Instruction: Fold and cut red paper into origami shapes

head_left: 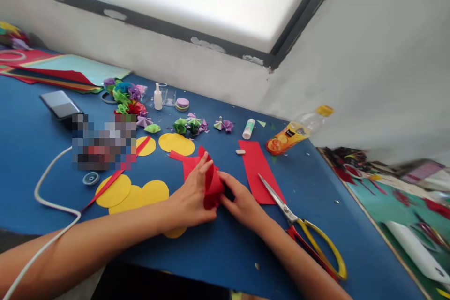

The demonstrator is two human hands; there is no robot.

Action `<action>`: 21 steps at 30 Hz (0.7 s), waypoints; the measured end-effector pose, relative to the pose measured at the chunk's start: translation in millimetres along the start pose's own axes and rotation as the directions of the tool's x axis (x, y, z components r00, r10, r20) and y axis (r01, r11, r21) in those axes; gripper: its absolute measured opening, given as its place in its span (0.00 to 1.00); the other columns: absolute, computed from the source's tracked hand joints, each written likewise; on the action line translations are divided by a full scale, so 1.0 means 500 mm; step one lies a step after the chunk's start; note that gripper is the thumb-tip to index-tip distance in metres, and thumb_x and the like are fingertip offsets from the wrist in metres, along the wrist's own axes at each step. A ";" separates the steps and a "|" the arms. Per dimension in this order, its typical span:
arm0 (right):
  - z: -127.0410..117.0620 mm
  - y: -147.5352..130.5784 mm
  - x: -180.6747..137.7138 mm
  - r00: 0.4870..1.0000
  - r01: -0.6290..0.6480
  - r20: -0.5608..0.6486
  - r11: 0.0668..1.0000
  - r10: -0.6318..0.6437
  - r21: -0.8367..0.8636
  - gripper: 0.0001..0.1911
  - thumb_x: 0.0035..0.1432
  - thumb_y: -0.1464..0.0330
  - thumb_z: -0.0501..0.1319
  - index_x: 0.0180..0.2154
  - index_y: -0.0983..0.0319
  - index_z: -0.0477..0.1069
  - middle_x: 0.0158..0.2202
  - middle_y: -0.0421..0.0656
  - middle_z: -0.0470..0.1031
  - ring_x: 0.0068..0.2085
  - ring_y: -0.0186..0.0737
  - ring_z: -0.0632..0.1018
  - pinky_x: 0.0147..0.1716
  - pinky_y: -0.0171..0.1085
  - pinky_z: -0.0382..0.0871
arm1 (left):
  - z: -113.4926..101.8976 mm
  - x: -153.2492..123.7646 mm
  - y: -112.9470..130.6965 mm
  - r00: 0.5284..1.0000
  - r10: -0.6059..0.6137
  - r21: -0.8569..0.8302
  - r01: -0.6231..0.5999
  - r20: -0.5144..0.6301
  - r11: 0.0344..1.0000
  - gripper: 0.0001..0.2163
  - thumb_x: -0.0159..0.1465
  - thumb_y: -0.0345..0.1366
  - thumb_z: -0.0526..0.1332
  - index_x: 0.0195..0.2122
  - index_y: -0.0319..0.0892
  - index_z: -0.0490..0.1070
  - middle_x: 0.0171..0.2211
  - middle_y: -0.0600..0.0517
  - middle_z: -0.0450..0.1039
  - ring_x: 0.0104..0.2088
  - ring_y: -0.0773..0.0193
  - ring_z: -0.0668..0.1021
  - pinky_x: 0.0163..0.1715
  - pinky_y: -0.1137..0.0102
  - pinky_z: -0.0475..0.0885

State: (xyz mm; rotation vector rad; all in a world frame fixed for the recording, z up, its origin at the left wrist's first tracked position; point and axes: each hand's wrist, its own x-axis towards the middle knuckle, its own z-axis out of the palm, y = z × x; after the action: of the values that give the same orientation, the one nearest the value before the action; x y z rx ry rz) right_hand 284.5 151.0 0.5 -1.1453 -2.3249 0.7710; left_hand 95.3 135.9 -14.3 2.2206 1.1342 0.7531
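Observation:
Both my hands meet over a folded piece of red paper (pixel 211 179) on the blue table (pixel 225 248). My left hand (pixel 191 197) pinches the paper's left side with fingers closed on it. My right hand (pixel 241 199) grips its right side. Several yellow paper circles (pixel 131 193) lie just left of my hands. A red paper strip (pixel 256 168) lies to the right, beside scissors (pixel 302 225) with yellow handles.
Small folded paper flowers (pixel 190 125), a glue stick (pixel 248 128), a glue bottle (pixel 158 97), a phone (pixel 60 104) and an orange juice bottle (pixel 297 132) stand further back. A white cable (pixel 52 204) runs along the left. Coloured paper sheets (pixel 70 71) lie at far left.

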 end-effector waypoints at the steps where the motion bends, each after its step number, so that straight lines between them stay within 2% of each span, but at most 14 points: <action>1: 0.003 0.000 0.001 1.000 0.006 -0.025 1.000 -0.006 0.005 0.23 0.56 0.73 0.54 0.54 0.62 0.65 0.56 0.51 0.69 0.56 0.46 0.70 0.56 0.49 0.64 | 0.000 0.002 0.003 1.000 -0.030 -0.009 0.030 -0.002 0.999 0.45 0.52 0.35 0.64 0.66 0.34 0.38 0.68 0.34 0.32 0.68 0.48 0.40 0.63 0.50 0.52; 4: 0.013 -0.021 0.004 0.997 0.022 -0.076 0.999 -0.018 0.042 0.13 0.54 0.75 0.52 0.38 0.62 0.72 0.40 0.48 0.76 0.43 0.44 0.76 0.46 0.44 0.71 | -0.008 0.004 0.013 0.992 -0.092 0.058 0.088 0.087 0.994 0.46 0.48 0.39 0.67 0.66 0.39 0.45 0.68 0.37 0.38 0.67 0.39 0.40 0.60 0.37 0.44; 6: 0.010 -0.047 0.008 0.993 0.025 -0.122 0.993 -0.010 0.119 0.10 0.54 0.75 0.52 0.30 0.61 0.71 0.32 0.44 0.76 0.36 0.41 0.76 0.39 0.41 0.72 | -0.018 0.006 0.015 0.991 -0.055 0.085 0.045 0.118 0.995 0.39 0.51 0.37 0.64 0.64 0.41 0.51 0.67 0.40 0.47 0.66 0.38 0.46 0.59 0.35 0.44; 7: 0.003 -0.060 0.010 0.992 0.024 -0.128 0.986 -0.002 0.167 0.09 0.55 0.74 0.52 0.29 0.60 0.71 0.31 0.43 0.76 0.34 0.40 0.76 0.38 0.39 0.72 | -0.025 0.008 0.012 0.993 -0.002 0.069 -0.006 0.117 0.998 0.34 0.54 0.34 0.60 0.63 0.41 0.54 0.65 0.42 0.53 0.66 0.41 0.52 0.60 0.39 0.47; 9: -0.030 -0.077 0.014 0.999 0.009 -0.052 0.974 0.002 0.226 0.08 0.56 0.71 0.54 0.31 0.60 0.72 0.34 0.43 0.77 0.37 0.40 0.77 0.40 0.40 0.73 | -0.041 0.015 -0.002 0.990 0.118 -0.016 -0.117 0.082 0.993 0.25 0.57 0.28 0.52 0.58 0.40 0.62 0.60 0.45 0.63 0.61 0.51 0.65 0.59 0.53 0.59; 11: -0.081 -0.073 0.011 0.993 -0.031 0.120 0.983 0.009 0.183 0.09 0.57 0.65 0.57 0.37 0.59 0.74 0.40 0.44 0.78 0.43 0.44 0.77 0.47 0.43 0.71 | -0.060 0.028 -0.020 0.981 0.195 -0.108 -0.193 0.007 0.975 0.19 0.57 0.25 0.49 0.49 0.39 0.69 0.53 0.47 0.70 0.51 0.59 0.74 0.52 0.65 0.68; 12: -0.108 -0.062 0.008 0.992 -0.076 0.108 0.991 0.064 0.114 0.11 0.57 0.61 0.58 0.38 0.58 0.74 0.41 0.44 0.78 0.45 0.46 0.77 0.49 0.45 0.69 | -0.070 0.036 -0.028 0.978 0.204 -0.133 -0.207 -0.033 0.969 0.17 0.56 0.25 0.50 0.43 0.40 0.71 0.49 0.47 0.73 0.46 0.62 0.76 0.46 0.68 0.71; 13: -0.131 -0.048 0.003 0.990 -0.142 0.025 0.989 0.141 0.040 0.13 0.57 0.58 0.58 0.38 0.58 0.74 0.40 0.46 0.78 0.45 0.48 0.77 0.49 0.48 0.69 | -0.081 0.043 -0.035 0.977 0.201 -0.135 -0.209 -0.070 0.969 0.14 0.54 0.24 0.50 0.38 0.40 0.71 0.43 0.48 0.75 0.40 0.64 0.77 0.41 0.69 0.72; 15: -0.154 -0.017 -0.004 0.942 -0.261 -0.230 0.964 0.243 -0.055 0.18 0.55 0.52 0.57 0.35 0.59 0.74 0.38 0.50 0.78 0.42 0.53 0.78 0.48 0.54 0.70 | -0.102 0.053 -0.039 0.974 0.184 -0.080 -0.196 -0.131 0.977 0.11 0.51 0.22 0.51 0.29 0.41 0.69 0.32 0.51 0.74 0.33 0.65 0.76 0.35 0.71 0.72; 17: -0.138 -0.004 -0.002 0.927 -0.296 -0.240 0.955 0.287 -0.003 0.22 0.54 0.49 0.58 0.39 0.59 0.73 0.41 0.52 0.78 0.44 0.54 0.78 0.48 0.55 0.70 | -0.120 0.055 -0.030 0.962 0.184 0.018 -0.184 -0.201 0.983 0.09 0.51 0.22 0.52 0.27 0.41 0.68 0.28 0.52 0.72 0.31 0.65 0.75 0.33 0.71 0.70; 18: -0.117 -0.008 0.001 0.935 -0.293 -0.180 0.952 0.305 0.090 0.24 0.54 0.48 0.58 0.45 0.58 0.71 0.46 0.52 0.76 0.46 0.54 0.77 0.48 0.53 0.71 | -0.126 0.053 -0.022 0.952 0.200 0.064 -0.190 -0.232 0.980 0.07 0.52 0.24 0.54 0.28 0.41 0.68 0.28 0.52 0.72 0.31 0.65 0.75 0.33 0.72 0.70; 19: -0.091 -0.020 0.006 0.944 -0.286 -0.100 0.932 0.314 0.224 0.26 0.57 0.48 0.56 0.51 0.56 0.67 0.53 0.52 0.72 0.52 0.53 0.75 0.49 0.51 0.70 | -0.131 0.050 -0.012 0.941 0.213 0.112 -0.190 -0.262 0.975 0.05 0.55 0.28 0.55 0.30 0.41 0.69 0.29 0.51 0.73 0.32 0.64 0.75 0.32 0.72 0.69; 21: -0.031 -0.063 0.013 0.956 -0.245 -0.011 0.824 0.292 0.511 0.31 0.59 0.43 0.48 0.55 0.54 0.63 0.59 0.52 0.66 0.55 0.52 0.72 0.46 0.50 0.72 | -0.134 0.042 0.009 0.937 0.220 0.196 -0.171 -0.269 0.966 0.08 0.58 0.40 0.57 0.30 0.42 0.71 0.29 0.50 0.73 0.32 0.62 0.75 0.29 0.71 0.68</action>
State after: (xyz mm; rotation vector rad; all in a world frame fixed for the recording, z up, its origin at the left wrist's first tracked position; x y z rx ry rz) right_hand 272.0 144.8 33.7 -1.2344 -1.7408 1.3104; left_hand 62.6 164.8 40.8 2.4512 1.1581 1.1348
